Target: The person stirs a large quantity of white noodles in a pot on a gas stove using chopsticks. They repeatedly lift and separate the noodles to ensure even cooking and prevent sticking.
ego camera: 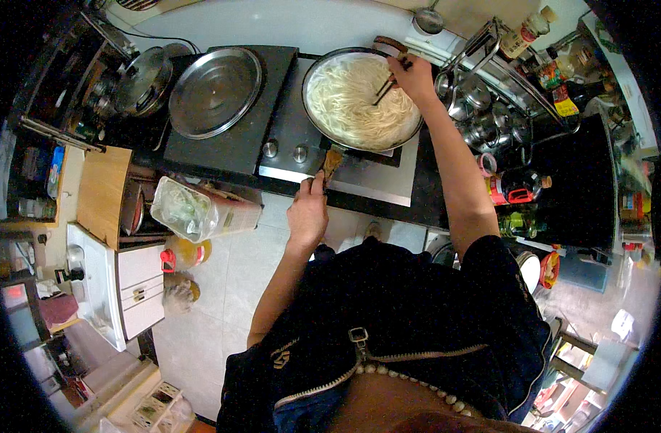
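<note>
A wide pan full of pale noodles stands on the gas stove. My right hand grips a pair of dark chopsticks above the pan's right side, with their tips down at the noodles. Closer to my body, my left hand is closed around the pan's brown handle. A second handle juts from the far rim. The burner under the pan is mostly hidden.
Left of the stove, a round metal lid lies on a dark surface beside a lidded pot. Steel pots and a soy sauce bottle stand to the right. A lined bin and an oil jug are on the floor.
</note>
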Demonstrator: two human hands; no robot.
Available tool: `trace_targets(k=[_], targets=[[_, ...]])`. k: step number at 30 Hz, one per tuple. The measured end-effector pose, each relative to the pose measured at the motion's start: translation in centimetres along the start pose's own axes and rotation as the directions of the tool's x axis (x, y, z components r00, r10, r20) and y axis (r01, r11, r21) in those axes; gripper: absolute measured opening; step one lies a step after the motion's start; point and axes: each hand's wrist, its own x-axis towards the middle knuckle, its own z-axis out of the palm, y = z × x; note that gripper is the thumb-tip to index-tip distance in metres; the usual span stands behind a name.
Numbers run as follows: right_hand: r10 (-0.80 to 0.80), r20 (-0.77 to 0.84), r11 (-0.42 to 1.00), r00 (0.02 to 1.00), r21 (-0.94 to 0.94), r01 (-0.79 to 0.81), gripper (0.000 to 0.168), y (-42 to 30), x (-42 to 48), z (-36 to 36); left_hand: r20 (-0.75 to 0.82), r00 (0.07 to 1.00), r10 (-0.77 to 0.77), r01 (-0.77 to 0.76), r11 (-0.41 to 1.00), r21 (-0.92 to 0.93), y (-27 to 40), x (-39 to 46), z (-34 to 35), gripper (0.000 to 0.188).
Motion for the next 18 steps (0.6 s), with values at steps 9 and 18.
trace_targets(k=[9, 18], targets=[[-0.072, -0.110, 0.992, 0.991, -0.114, 0.059, 0.023, -0.3, -3.1, -4.0, -0.008, 0.999, 0.037, -0.037, 0.999, 0.028, -0.2, 0.1, 0.0, 0.050], [-0.144, 0.299, 0.817, 0.943, 0.573, -0.057, 0.015, -7.5, -7.3, 2.2, -0.021, 0.999, 0.045, -0.044, 0.998, 0.039, -0.1, 0.1, 0.1, 0.050]])
